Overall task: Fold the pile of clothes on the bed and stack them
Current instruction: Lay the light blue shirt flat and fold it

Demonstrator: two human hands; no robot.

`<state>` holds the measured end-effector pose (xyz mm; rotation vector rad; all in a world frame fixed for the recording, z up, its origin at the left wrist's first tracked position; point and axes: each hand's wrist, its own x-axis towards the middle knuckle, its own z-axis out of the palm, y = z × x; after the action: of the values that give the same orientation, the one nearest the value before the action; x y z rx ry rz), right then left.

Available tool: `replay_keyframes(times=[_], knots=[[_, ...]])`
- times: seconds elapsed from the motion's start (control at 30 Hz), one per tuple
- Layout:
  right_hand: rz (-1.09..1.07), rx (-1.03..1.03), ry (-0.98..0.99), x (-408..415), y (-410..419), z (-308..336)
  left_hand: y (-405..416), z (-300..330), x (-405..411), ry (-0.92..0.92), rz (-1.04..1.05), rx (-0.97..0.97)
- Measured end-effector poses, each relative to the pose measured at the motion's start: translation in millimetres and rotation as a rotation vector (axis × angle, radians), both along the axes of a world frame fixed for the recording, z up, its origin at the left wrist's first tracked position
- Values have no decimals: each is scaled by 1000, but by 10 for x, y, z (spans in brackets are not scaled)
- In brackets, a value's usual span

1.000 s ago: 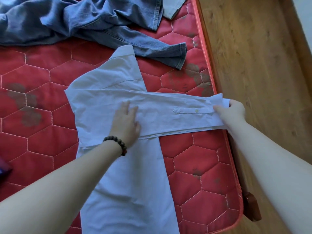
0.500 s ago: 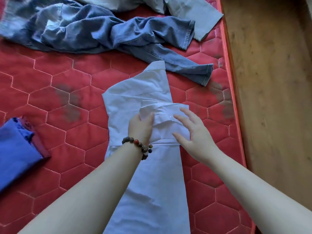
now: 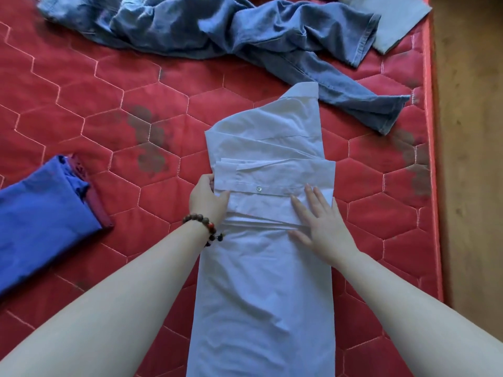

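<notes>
The shirt [image 3: 261,268] lies flat between my forearms. My left hand [image 3: 208,198] pinches the sleeve [image 3: 272,186] edge; my right hand [image 3: 324,224] presses it, fingers straight. Thin, limp cotton; creases should slip, so I judge the hem nearest me the best hold.

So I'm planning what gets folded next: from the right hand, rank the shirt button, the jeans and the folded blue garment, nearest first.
From the right hand:
1. Shirt button, just up-left of the fingers.
2. Jeans, crumpled at the far edge.
3. Folded blue garment, far left, past the left hand.
</notes>
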<state>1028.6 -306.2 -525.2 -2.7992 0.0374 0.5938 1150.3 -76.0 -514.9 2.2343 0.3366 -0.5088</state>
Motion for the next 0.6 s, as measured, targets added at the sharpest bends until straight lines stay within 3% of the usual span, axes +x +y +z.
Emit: replay_keyframes(times=[0.27, 0.37, 0.47, 0.6], knots=[[52, 13, -51, 240, 65, -48, 129, 24, -113, -92, 105, 96], [-212, 97, -196, 310, 66, -10, 241, -7, -268, -232, -196, 136], [-514, 191, -146, 398, 7, 4, 326, -141, -426, -291, -644, 427], [-391, 74, -115, 452, -40, -81, 222, -277, -471, -390, -822, 641]])
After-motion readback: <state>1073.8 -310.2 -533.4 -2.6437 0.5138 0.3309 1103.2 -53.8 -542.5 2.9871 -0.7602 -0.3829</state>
